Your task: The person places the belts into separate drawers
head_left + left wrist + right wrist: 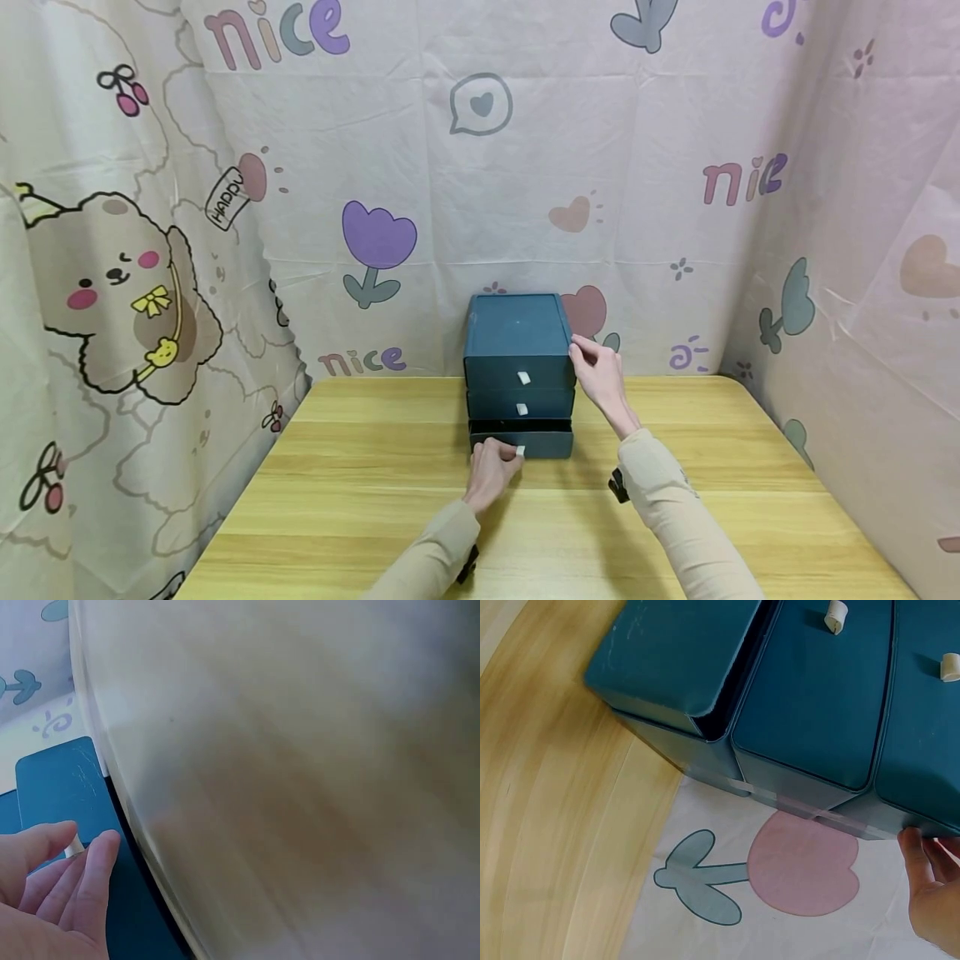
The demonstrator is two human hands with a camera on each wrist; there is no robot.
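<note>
A dark teal three-drawer box stands at the back of the table, with a small white pull tab on each drawer. Its bottom drawer is slid partway out, leaving a dark gap above its front. My left hand pinches the bottom drawer's white tab between thumb and fingers. Against the box's upper right side rests my right hand, fingertips at the edge beside the top drawer. The middle drawer sits closed.
The wooden table reaches out on both sides of the box. A printed cloth hangs right behind it and along both sides. Dark wrist straps show under the sleeves.
</note>
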